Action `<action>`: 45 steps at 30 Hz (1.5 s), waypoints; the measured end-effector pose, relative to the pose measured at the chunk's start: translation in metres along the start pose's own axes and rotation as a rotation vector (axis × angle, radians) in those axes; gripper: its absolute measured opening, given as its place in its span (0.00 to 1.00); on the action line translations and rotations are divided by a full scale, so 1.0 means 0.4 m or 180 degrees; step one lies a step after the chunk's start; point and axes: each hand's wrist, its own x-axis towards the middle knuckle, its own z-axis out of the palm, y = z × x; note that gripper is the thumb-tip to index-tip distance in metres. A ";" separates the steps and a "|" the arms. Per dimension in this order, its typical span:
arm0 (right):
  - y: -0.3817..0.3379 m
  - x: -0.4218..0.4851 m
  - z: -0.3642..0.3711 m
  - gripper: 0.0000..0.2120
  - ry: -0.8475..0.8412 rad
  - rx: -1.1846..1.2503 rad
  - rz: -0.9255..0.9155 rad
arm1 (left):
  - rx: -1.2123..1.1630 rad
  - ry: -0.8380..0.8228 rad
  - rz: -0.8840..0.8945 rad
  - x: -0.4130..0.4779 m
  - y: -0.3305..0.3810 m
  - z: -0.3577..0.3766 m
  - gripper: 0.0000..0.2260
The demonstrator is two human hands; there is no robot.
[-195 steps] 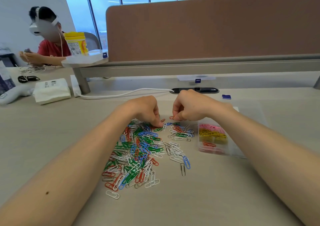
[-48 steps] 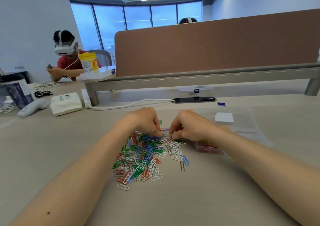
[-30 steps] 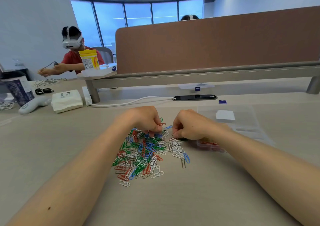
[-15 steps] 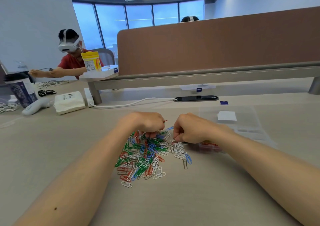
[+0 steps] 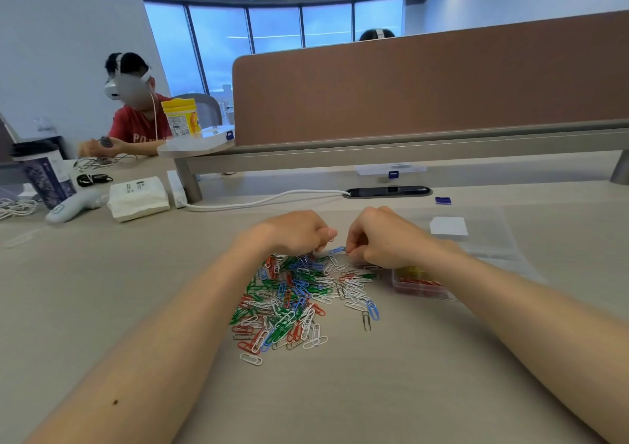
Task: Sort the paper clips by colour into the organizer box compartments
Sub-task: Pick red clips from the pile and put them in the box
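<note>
Barely moved since a moment ago, your left hand point(image 5: 299, 232) pinches a red clip point(image 5: 332, 238) and your right hand point(image 5: 383, 236) pinches a small clip point(image 5: 348, 252), above the paper clips point(image 5: 296, 297) heaped mid-desk. The organizer box point(image 5: 418, 290) sits just beside them, toward the desk's right edge.

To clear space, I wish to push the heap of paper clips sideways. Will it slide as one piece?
Probably not: the paper clips lie loose and spread, so they would likely scatter. Overlapping ones may hook and drag together. Thin wire on a smooth table should slide lightly.
</note>
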 end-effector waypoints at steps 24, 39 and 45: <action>-0.031 -0.018 0.014 0.04 -0.0509 -0.0437 -0.0341 | 0.0229 -0.0312 0.0085 0.000 -0.007 0.016 0.06; -0.025 -0.022 -0.015 0.06 -0.0184 -0.0370 -0.0154 | -0.0014 -0.0019 0.0390 -0.005 -0.024 -0.006 0.03; -0.022 -0.018 -0.016 0.06 -0.0183 -0.0278 -0.0100 | 0.0356 -0.0791 0.0192 -0.014 -0.018 -0.007 0.06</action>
